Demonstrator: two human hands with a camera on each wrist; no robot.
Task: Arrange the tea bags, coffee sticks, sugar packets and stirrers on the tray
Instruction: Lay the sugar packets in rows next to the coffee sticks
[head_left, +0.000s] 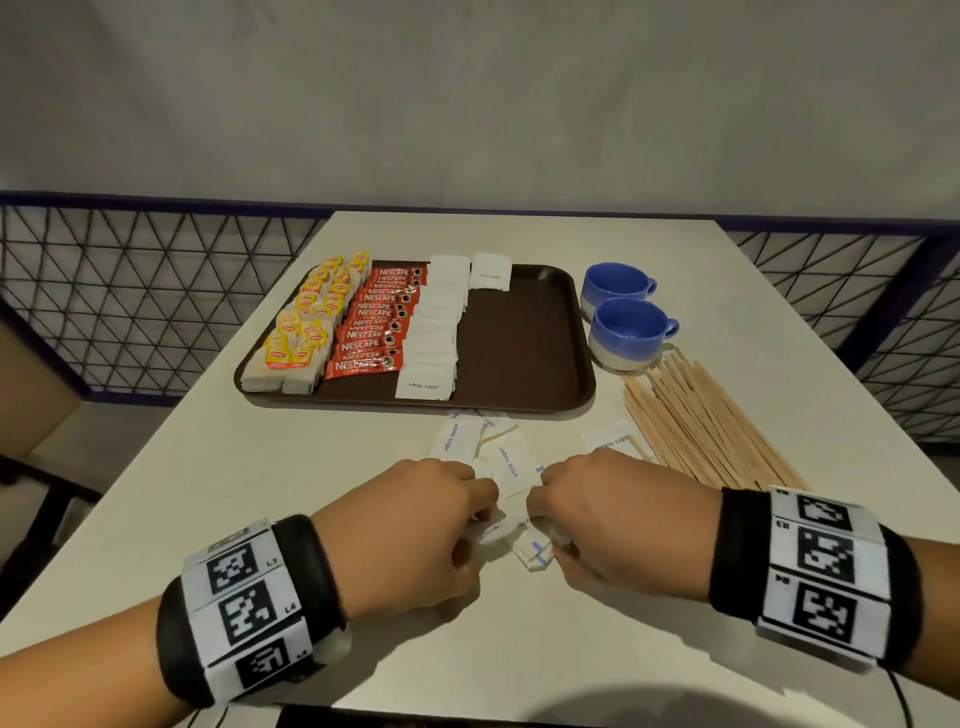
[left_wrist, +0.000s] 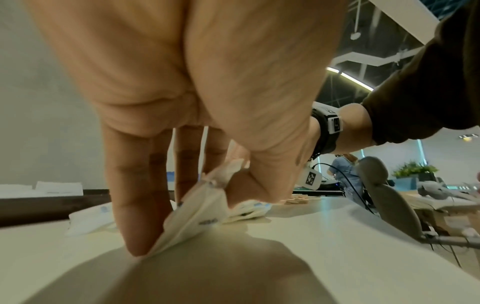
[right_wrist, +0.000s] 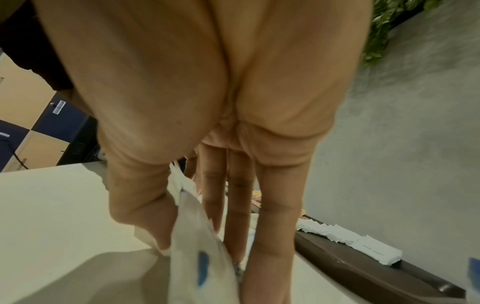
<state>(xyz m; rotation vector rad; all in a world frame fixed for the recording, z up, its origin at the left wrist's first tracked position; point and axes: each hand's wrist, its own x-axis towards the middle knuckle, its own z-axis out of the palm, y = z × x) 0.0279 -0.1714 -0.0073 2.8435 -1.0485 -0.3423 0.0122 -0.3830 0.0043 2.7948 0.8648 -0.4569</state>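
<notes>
White tabletop (head_left: 208, 493), grey wall behind. Small white paper sugar packets (head_left: 530, 551), gathered into a stack, sit on the table between the left hand (head_left: 415, 525) and right hand (head_left: 618, 519); each hand pinches one end of the stack with curled fingers. Its long axis runs left to right, so both hands are equally near. More loose packets (head_left: 511, 460) lie just beyond. Farther still, directly ahead, the dark brown plastic tray (head_left: 524, 338) carries yellow-tagged tea bags (head_left: 306, 327), red coffee sticks (head_left: 376, 327) and a white sugar row (head_left: 436, 332). Pale wooden stirrers (head_left: 696, 421) lie right of it.

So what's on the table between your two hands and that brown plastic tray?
Loose white sugar packets, seen in the head view, lie between the hands and the brown plastic tray.
</notes>
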